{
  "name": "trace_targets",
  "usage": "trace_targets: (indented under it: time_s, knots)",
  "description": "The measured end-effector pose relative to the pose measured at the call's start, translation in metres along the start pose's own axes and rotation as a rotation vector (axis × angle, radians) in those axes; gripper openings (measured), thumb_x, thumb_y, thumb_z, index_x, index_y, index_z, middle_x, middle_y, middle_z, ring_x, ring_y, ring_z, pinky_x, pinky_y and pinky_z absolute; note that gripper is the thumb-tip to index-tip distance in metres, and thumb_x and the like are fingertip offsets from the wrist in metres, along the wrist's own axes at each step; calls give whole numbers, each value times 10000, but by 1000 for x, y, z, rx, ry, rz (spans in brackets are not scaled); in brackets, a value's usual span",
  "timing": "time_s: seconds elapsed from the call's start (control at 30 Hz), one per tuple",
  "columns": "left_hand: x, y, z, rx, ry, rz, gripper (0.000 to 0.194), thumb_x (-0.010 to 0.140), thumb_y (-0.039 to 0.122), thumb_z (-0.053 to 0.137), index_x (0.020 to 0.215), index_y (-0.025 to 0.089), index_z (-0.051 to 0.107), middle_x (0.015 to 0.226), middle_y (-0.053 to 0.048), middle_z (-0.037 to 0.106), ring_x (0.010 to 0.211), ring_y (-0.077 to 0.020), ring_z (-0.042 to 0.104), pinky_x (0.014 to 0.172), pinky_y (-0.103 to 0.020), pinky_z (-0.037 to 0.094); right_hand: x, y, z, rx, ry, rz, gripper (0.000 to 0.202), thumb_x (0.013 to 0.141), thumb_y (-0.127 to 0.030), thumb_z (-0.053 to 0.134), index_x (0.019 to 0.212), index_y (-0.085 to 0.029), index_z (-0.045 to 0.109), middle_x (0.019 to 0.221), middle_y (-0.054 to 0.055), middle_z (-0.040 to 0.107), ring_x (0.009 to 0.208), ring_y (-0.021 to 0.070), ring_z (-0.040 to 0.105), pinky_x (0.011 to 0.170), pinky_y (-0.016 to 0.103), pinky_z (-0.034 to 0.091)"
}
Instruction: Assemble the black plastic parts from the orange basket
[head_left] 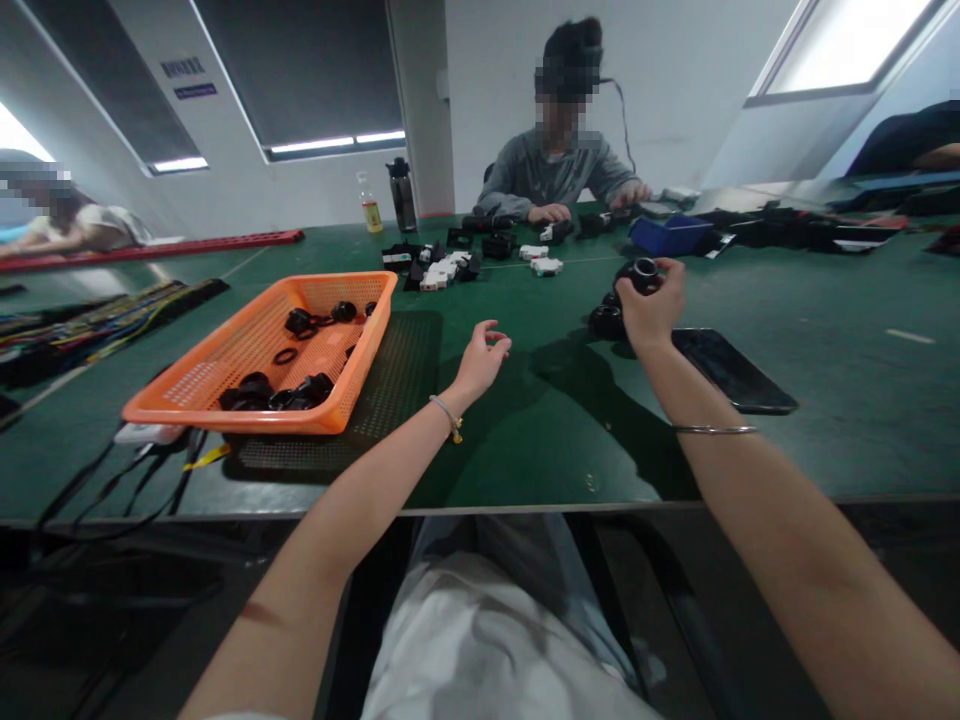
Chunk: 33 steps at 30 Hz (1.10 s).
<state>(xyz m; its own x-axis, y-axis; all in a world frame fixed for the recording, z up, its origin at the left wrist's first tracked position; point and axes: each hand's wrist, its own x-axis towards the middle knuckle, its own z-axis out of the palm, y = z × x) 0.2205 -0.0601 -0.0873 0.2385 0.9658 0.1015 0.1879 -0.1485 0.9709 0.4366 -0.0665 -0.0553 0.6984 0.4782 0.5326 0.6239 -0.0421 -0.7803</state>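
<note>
My right hand (656,305) is closed around a round black part with a pale ring on top (643,270), just above the table. Below and left of it, another round black part (606,318) rests on the green surface. Over the middle of the table hangs my left hand (484,360), its fingers apart and loosely curved, holding nothing. Left of that hand is an orange plastic basket (262,300) with several black round parts (277,392) and a black ring (285,356) inside. A black phone (731,370) lies beside my right wrist.
Across the table sits a person in grey (559,165) with hands among black and white parts (450,268). A blue bin (670,235) stands far right of centre. Bundled wires (105,320) lie at the left. A dark bottle (402,195) and a small clear bottle (370,205) stand behind.
</note>
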Motion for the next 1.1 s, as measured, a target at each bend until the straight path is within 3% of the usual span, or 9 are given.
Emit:
trace_targets:
  time_s: [0.13, 0.27, 0.4, 0.6, 0.8, 0.93, 1.03, 1.1]
  knots:
    - [0, -1, 1, 0, -8, 12, 391, 805, 165, 480, 1192, 136, 433, 1072, -96, 571, 713, -90, 575, 657, -230, 444, 12, 0, -16, -179, 5, 0, 195, 630, -280, 580, 796, -200, 519, 855, 81, 592, 893, 257, 561, 821, 408, 418]
    - [0, -2, 2, 13, -19, 15, 362, 799, 171, 495, 1157, 131, 462, 1082, -103, 572, 718, -92, 574, 661, -229, 440, 21, 1, -29, -294, -230, 85, 205, 544, -263, 640, 641, -234, 461, 715, 56, 555, 795, 260, 546, 746, 408, 424]
    - [0, -3, 2, 55, -41, 34, 317, 798, 188, 502, 1108, 128, 494, 1087, -105, 579, 728, -95, 565, 677, -231, 438, 24, 2, -35, -387, -377, 7, 253, 522, -255, 680, 581, -239, 435, 632, 43, 517, 713, 226, 510, 704, 400, 385]
    - [-1, -4, 1, 116, -82, 74, 273, 799, 199, 495, 1064, 136, 518, 1058, -95, 593, 749, -106, 560, 719, -251, 444, 20, 4, -32, -596, -478, -12, 234, 507, -285, 723, 646, -203, 554, 716, 80, 568, 831, 260, 496, 698, 406, 376]
    - [-3, 0, -1, 261, -55, 178, 284, 784, 138, 498, 1063, 94, 523, 1076, -120, 568, 833, -123, 549, 814, -275, 442, 17, 3, -34, -728, -568, -47, 279, 615, -334, 687, 843, -177, 649, 881, 133, 610, 996, 326, 449, 749, 426, 382]
    - [-10, 15, -9, 445, 29, 342, 290, 784, 152, 499, 1069, 122, 542, 1114, -114, 540, 880, -145, 541, 853, -305, 438, 10, -5, -35, -748, -534, -137, 417, 673, -378, 643, 1009, -132, 632, 1048, 192, 581, 1061, 368, 406, 762, 433, 367]
    - [-18, 41, -21, 672, 148, 463, 201, 793, 176, 496, 953, 149, 613, 1056, -98, 565, 1004, -194, 497, 922, -344, 400, -1, -11, -27, -668, -399, -272, 408, 726, -378, 560, 1030, -112, 622, 1043, 196, 585, 1060, 365, 393, 748, 420, 363]
    - [-22, 64, -33, 824, 191, 488, 161, 796, 201, 497, 847, 156, 643, 996, -96, 590, 1040, -219, 477, 930, -363, 389, -9, -11, -18, -600, -400, -389, 379, 745, -360, 519, 1017, -119, 627, 1007, 181, 606, 1030, 346, 419, 753, 421, 369]
